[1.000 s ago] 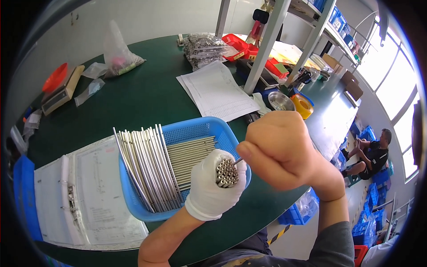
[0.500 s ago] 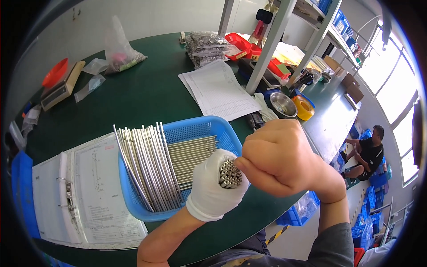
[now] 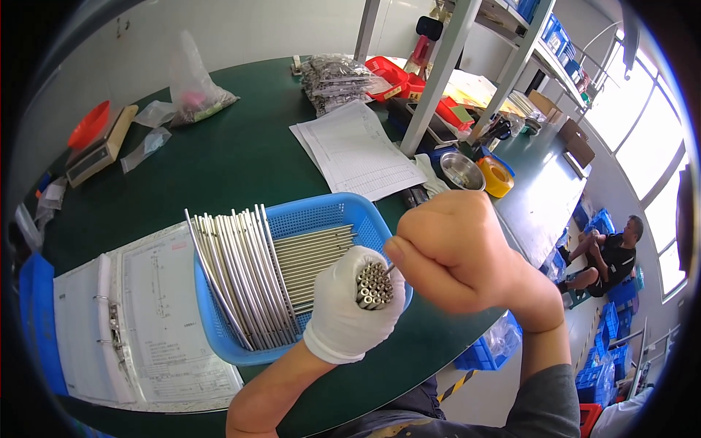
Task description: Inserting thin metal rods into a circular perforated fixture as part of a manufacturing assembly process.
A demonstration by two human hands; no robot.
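My left hand (image 3: pixel 337 319), in a white glove, is closed round a bundle of thin metal tubes (image 3: pixel 374 287), whose open ends face up. Just to its right, my bare right hand (image 3: pixel 461 252) is closed, thumb against the curled fingers. A thin metal piece (image 3: pixel 390 269) shows between that thumb and the bundle; most of it is hidden, so its kind is unclear. Beside my left hand stands a blue plastic basket (image 3: pixel 363 212). Long silvery tubes (image 3: pixel 237 274) lean in a row on its left side, and more metal rods (image 3: pixel 314 257) lie flat in it.
An open ring binder (image 3: pixel 164 321) lies left of the basket. Behind are paper sheets (image 3: pixel 358 150), bagged parts (image 3: pixel 336 82), a scale (image 3: pixel 102 150) and a shelf post (image 3: pixel 440 80). A steel bowl (image 3: pixel 461 171) stands far right. Another person (image 3: pixel 610 255) sits beyond the table.
My right hand has drawn slightly away from the tube ends, and the thin metal piece now shows in the gap. My left hand keeps its hold on the bundle.
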